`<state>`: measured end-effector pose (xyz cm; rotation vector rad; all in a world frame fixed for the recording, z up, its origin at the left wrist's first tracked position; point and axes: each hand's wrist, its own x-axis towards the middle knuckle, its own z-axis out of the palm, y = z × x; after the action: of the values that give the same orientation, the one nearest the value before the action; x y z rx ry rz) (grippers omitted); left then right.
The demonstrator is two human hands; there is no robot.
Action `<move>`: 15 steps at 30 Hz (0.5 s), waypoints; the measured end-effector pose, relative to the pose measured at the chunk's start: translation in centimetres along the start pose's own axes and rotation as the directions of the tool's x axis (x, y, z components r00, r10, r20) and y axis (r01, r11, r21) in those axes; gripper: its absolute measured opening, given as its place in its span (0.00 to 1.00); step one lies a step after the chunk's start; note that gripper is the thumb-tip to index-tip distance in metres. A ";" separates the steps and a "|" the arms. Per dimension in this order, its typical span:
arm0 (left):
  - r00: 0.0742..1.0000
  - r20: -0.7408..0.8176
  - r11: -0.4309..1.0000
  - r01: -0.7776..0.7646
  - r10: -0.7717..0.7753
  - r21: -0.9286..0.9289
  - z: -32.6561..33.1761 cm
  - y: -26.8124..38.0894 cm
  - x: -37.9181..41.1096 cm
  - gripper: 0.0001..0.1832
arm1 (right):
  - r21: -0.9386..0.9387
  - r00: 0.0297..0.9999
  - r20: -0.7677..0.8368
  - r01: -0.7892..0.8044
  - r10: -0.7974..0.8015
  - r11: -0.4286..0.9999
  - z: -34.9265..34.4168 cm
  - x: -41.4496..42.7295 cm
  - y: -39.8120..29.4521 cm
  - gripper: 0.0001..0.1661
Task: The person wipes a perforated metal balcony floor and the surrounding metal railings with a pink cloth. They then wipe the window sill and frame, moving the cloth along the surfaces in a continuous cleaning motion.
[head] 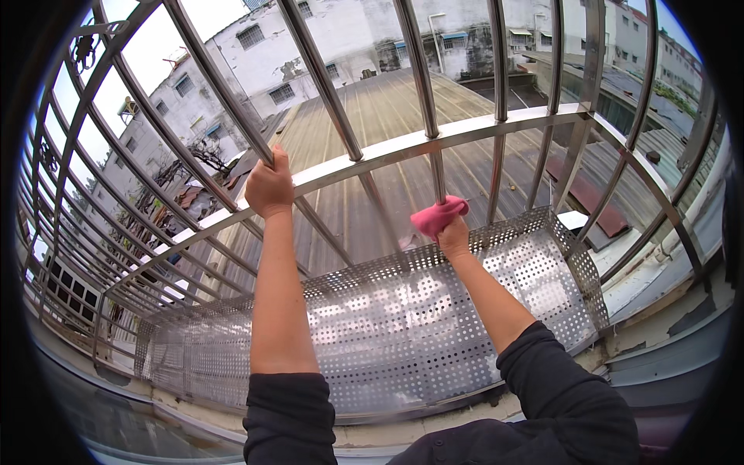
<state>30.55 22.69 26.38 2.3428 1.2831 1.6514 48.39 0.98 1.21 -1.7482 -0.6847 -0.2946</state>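
My left hand (269, 185) grips an upright stainless steel bar (224, 87) of a window cage, just where it meets the horizontal rail (395, 148). Lower and to the right, my right hand (454, 237) holds a pink cloth (440, 217) wrapped around another upright bar (437, 168), below the rail. Part of that hand's fingers is hidden by the cloth. Beneath both arms lies the cage's perforated metal tray (401, 331), its raised edge close under the right hand.
Outside the bars a corrugated metal roof (372, 116) spreads below, with weathered white buildings (349, 35) behind it. At left, metal clips (85, 51) hang on the cage, and an outdoor unit's grille (70, 289) stands beyond it. The window sill (383, 433) runs along the front.
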 end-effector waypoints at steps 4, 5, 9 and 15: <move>1.000 0.003 1.000 -0.011 0.011 -0.025 0.5 0.9 0.0 0.28 | -0.141 0.996 0.093 -0.005 0.018 0.990 -1.4 -1.6 2.5 0.19; 1.000 0.004 0.999 -0.017 0.017 -0.033 0.8 1.0 -0.1 0.28 | -0.053 0.997 0.068 -0.017 0.021 0.998 -2.2 -1.9 2.6 0.19; 1.000 0.014 0.999 0.010 -0.010 -0.040 -0.2 0.6 -0.1 0.28 | 0.283 0.994 -0.107 0.056 -0.026 0.957 -6.5 -2.6 -2.3 0.16; 1.000 0.001 0.999 -0.019 0.019 -0.028 0.2 0.0 0.0 0.29 | 0.152 0.875 -0.424 0.323 -0.233 0.934 -12.5 1.9 -4.1 0.23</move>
<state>30.70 22.73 26.26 2.3474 1.2326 1.6616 49.37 -9.67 9.14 -1.3190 -0.6396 -0.7308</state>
